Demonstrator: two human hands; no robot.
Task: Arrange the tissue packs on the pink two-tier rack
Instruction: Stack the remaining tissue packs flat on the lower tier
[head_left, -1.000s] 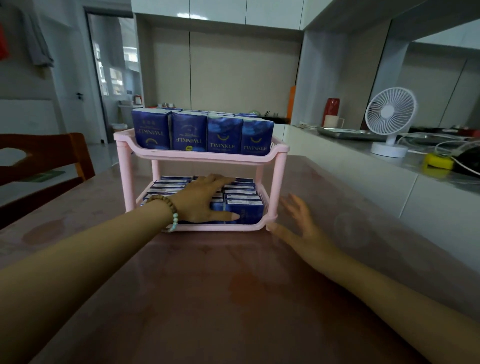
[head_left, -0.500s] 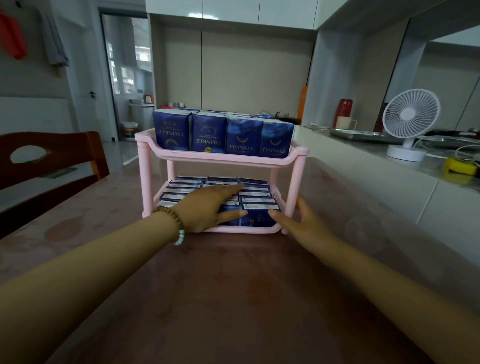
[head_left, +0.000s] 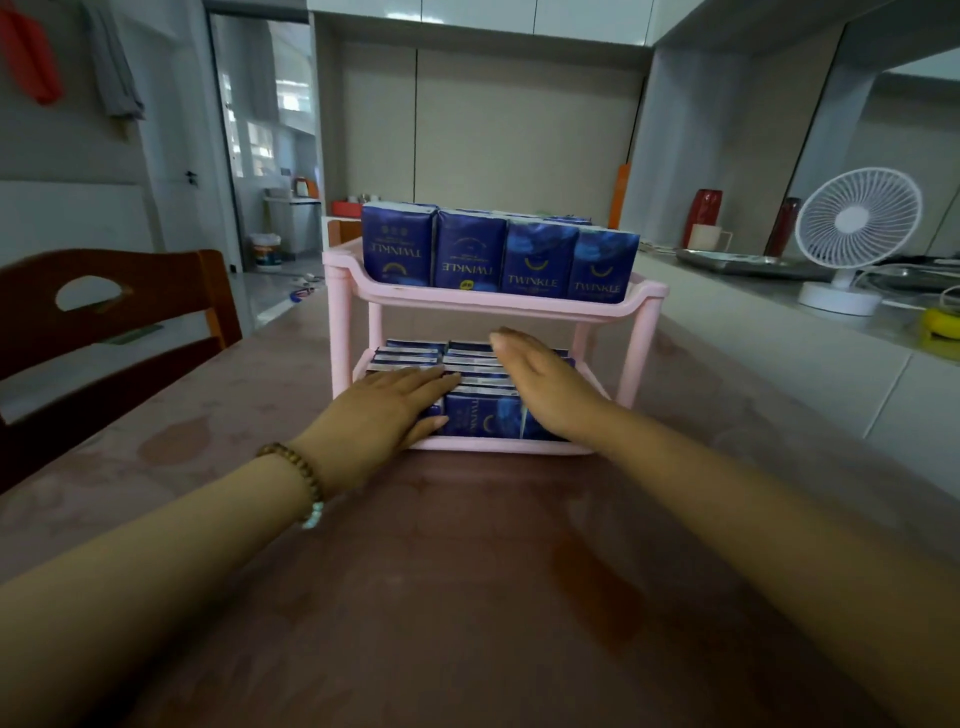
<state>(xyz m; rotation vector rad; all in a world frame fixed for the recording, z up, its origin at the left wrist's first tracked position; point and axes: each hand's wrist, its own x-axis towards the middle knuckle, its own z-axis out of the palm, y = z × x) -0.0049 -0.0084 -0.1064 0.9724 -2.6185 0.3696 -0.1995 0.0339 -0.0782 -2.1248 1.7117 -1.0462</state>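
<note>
Now the right hand (head_left: 545, 387) comes in over the lower tissue packs (head_left: 480, 415) beside the left hand (head_left: 395, 405); I see both flat, gripping nothing, so I judge this final tidying.

Dim, soft daylight from the doorway (head_left: 270, 156); edges warped, blurry.

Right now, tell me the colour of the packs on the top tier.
The tissue packs are dark blue with gold lettering; head view.
</note>
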